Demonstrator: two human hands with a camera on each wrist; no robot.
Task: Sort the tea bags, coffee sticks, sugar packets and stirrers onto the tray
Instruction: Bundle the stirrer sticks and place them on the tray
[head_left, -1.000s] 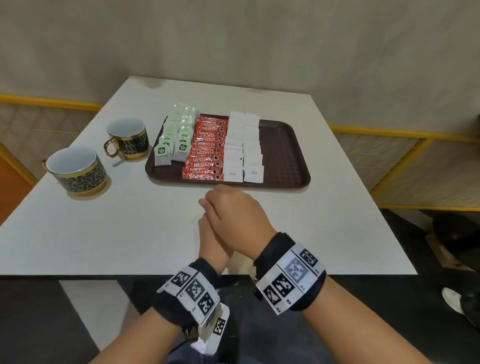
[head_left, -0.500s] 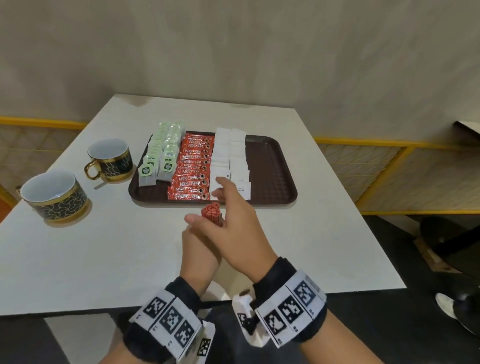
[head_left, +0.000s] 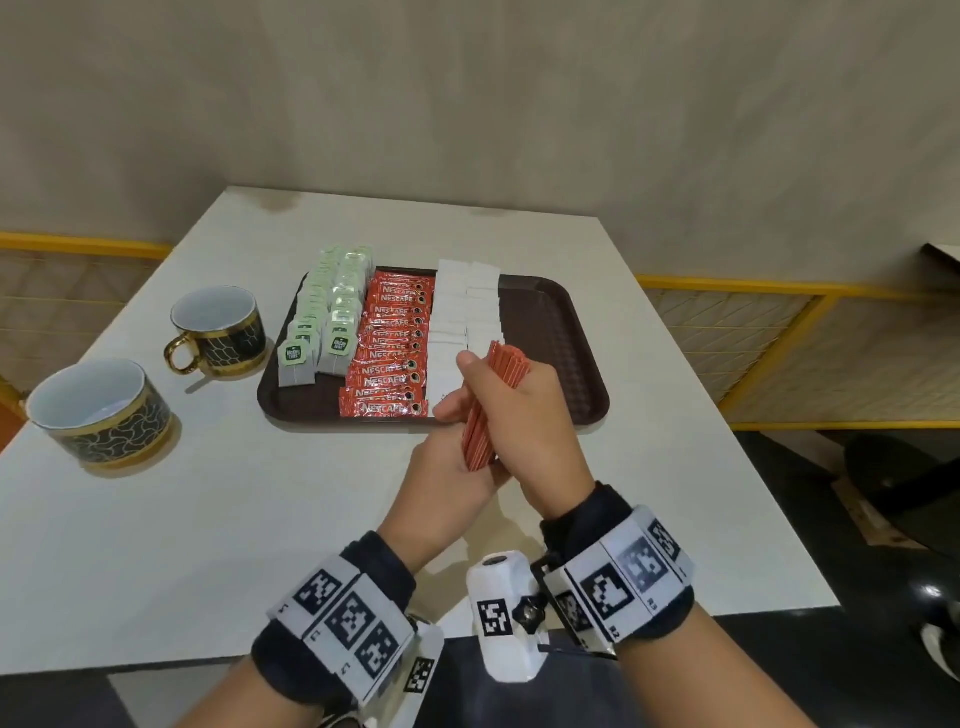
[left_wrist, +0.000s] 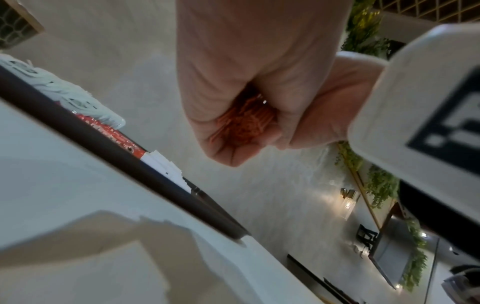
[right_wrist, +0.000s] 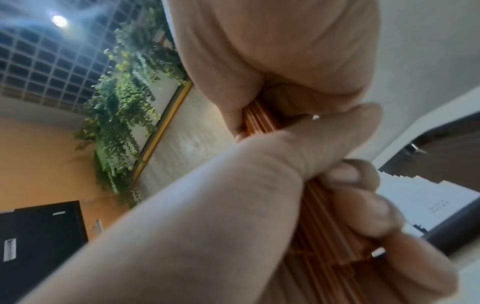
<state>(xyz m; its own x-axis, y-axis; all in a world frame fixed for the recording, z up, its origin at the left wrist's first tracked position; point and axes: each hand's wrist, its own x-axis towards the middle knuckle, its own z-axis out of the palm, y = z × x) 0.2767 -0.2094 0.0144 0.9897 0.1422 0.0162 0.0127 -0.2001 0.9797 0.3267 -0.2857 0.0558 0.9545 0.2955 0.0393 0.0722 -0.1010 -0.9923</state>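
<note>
A bundle of orange-red stirrers (head_left: 493, 400) is held upright-tilted just in front of the brown tray (head_left: 561, 332). My left hand (head_left: 452, 457) grips its lower end; the stirrer ends (left_wrist: 244, 121) show inside that fist. My right hand (head_left: 524, 410) wraps round the upper part of the stirrers (right_wrist: 262, 117). On the tray lie rows of green-tagged tea bags (head_left: 332, 322), red coffee sticks (head_left: 395, 348) and white sugar packets (head_left: 462, 306). The tray's right part is bare.
Two black-and-gold cups, one with a handle (head_left: 218, 332) and a larger one (head_left: 98, 410), stand left of the tray on the white table (head_left: 208, 519). A yellow railing (head_left: 779, 291) runs behind. The table's edge is near my wrists.
Both hands rose from the table's front and moved toward the tray. The stirrer bundle, hidden between them a second ago, now stands out above my fingers. The head view tilted up.
</note>
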